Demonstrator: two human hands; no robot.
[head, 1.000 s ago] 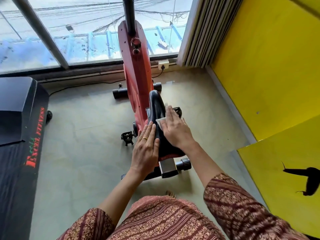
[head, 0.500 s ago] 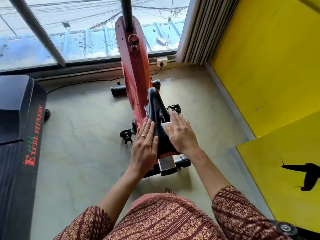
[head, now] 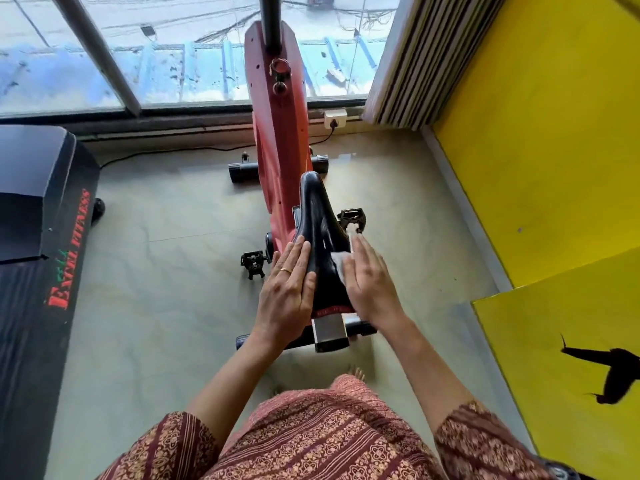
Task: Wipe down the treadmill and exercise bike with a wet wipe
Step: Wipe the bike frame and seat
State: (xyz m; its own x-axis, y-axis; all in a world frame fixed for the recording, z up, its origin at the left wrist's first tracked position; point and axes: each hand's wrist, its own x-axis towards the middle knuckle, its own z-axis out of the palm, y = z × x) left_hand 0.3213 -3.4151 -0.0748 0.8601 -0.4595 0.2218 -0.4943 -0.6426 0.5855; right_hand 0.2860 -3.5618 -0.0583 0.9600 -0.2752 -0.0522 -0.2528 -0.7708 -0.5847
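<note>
Pale floor beneath a window, treadmill at left. Pressing the wet wipe against the right flank of the saddle on the exercise bike with the right hand, fingers straight; left hand flat on the opposite flank, fingers straight

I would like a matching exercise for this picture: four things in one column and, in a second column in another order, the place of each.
Things
1. saddle
2. wipe
3. treadmill
4. left hand

Places
a. flat on the saddle's left side
b. under the right hand
c. on the floor, far left
d. mounted on the red bike

Pairs: 1-d, 2-b, 3-c, 4-a.
</note>
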